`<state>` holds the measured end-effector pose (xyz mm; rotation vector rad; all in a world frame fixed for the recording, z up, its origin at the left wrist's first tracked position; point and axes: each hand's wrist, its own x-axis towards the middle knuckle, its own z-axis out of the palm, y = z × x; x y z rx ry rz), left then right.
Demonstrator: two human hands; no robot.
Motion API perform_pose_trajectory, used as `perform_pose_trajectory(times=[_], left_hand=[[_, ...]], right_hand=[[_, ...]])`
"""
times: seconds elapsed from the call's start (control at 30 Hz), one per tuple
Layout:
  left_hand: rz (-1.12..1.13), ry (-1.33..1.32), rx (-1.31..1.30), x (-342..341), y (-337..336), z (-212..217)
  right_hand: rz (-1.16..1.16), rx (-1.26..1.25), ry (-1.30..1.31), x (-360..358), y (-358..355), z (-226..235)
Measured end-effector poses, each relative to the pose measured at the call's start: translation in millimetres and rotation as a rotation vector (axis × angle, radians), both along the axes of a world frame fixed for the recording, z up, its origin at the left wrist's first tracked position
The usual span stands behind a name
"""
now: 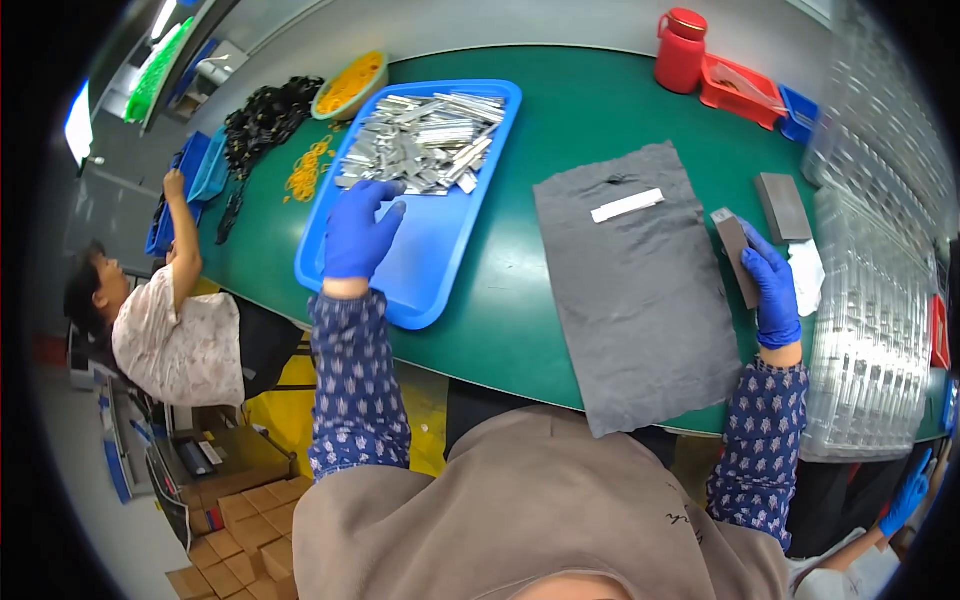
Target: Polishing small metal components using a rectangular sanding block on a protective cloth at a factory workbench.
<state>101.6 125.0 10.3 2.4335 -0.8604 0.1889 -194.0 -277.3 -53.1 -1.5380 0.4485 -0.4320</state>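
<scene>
Over the blue tray (447, 262), my left hand (362, 232) in a blue glove has its fingers curved and apart, with nothing visible in them. Its fingertips are at the near edge of a pile of short silver metal strips (425, 140). My right hand (772, 290), gloved too, grips a dark grey rectangular block (735, 258) at the right edge of a dark grey cloth (640, 310). One bright metal strip (627, 206) lies on the cloth's upper part. A second grey block (783, 208) rests beyond my right hand, beside a crumpled white piece (806, 277).
Stacked clear plastic trays (865, 330) stand close on the right. At the back are a red flask (681, 52), a red bin (740, 92) and a blue bin (797, 115). Yellow bands (308, 170) and a bowl (350, 85) lie left. Another person (180, 335) works at left.
</scene>
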Motion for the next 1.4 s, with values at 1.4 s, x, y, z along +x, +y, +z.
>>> perform_pose_trajectory(times=[1.4], left_hand=[[-0.656,0.379,0.124,-132,-161,-54]], right_hand=[[-0.04,-0.053,0.048,7,16,9]])
